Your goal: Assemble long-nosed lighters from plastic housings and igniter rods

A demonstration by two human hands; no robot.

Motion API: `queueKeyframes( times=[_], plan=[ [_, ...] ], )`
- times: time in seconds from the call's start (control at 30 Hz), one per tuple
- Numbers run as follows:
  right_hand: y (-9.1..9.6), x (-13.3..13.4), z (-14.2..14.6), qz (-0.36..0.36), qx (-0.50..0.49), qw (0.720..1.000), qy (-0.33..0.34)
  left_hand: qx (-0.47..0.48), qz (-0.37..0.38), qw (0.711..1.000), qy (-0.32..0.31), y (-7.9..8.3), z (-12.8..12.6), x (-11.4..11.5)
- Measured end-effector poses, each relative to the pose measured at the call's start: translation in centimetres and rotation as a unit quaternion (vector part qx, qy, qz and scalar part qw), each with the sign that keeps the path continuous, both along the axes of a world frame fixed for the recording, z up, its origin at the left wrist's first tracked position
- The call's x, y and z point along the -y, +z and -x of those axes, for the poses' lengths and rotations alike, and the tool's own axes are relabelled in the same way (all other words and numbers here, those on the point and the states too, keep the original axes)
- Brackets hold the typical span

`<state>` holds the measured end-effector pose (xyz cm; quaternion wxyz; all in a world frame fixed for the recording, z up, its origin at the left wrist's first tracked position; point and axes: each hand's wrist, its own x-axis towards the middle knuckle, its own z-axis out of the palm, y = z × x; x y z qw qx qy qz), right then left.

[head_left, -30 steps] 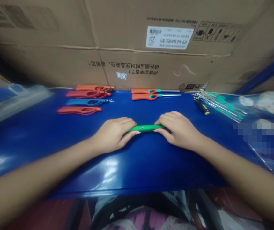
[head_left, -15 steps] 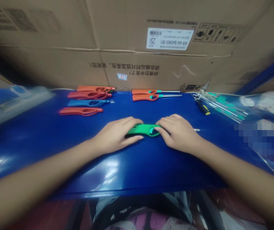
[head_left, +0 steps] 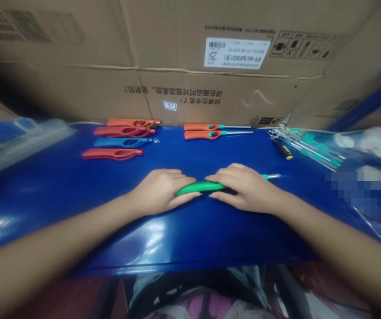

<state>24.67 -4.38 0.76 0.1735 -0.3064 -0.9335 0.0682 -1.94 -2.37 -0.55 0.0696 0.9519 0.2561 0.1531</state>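
A green long-necked gas lighter (head_left: 200,188) lies between my two hands, low over the blue table. My left hand (head_left: 160,190) is closed on the handle's left end, thumb in front and fingers behind. Around its right part my right hand (head_left: 243,188) is closed too, hiding the trigger opening. Out beyond the right hand sticks a teal collar with a metal tube (head_left: 272,176). The lighter's narrow edge faces me. Behind it lie two orange lighters (head_left: 201,134) fitted with teal collars and metal tubes.
At the back left lie red lighter handles (head_left: 112,153) and a blue one (head_left: 122,142), without tubes. A black-and-yellow screwdriver (head_left: 284,150) is beside loose metal tubes with teal parts (head_left: 316,146) at the right. A large cardboard box (head_left: 173,53) stands along the back edge.
The green lighter has been turned about its length, so its narrow edge shows instead of its side with the trigger opening. My right hand has shifted left along it, uncovering the teal collar.
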Motion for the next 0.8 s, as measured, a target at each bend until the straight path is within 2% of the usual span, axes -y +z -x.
queueKeyframes(
  times=[0.1, 0.2, 0.33, 0.53, 0.67, 0.8],
  plan=[
    [-0.30, 0.08, -0.10, -0.046, 0.010, 0.998, 0.040, -0.002, 0.014, 1.000, -0.014, -0.08, 0.00, 0.19],
    [-0.57, 0.12, -0.23, -0.080, 0.004, 0.996, 0.049, 0.002, 0.028, 0.999, -0.020, -0.17, 0.00, 0.31],
    [-0.39, 0.28, -0.17, -0.105, 0.005, 0.994, 0.040, 0.007, 0.042, 0.999, -0.026, -0.19, 0.03, 0.20],
    [-0.32, 0.64, 0.29, -0.094, 0.013, 0.995, 0.027, 0.009, 0.021, 0.999, -0.034, -0.04, -0.07, 0.16],
    [-0.79, 0.90, 0.45, -0.132, 0.006, 0.991, 0.035, 0.003, 0.017, 0.999, -0.035, -0.05, -0.17, 0.35],
    [-0.68, 1.01, 0.60, -0.140, 0.017, 0.990, 0.001, 0.002, 0.022, 0.999, -0.029, -0.02, -0.10, 0.10]
  ],
)
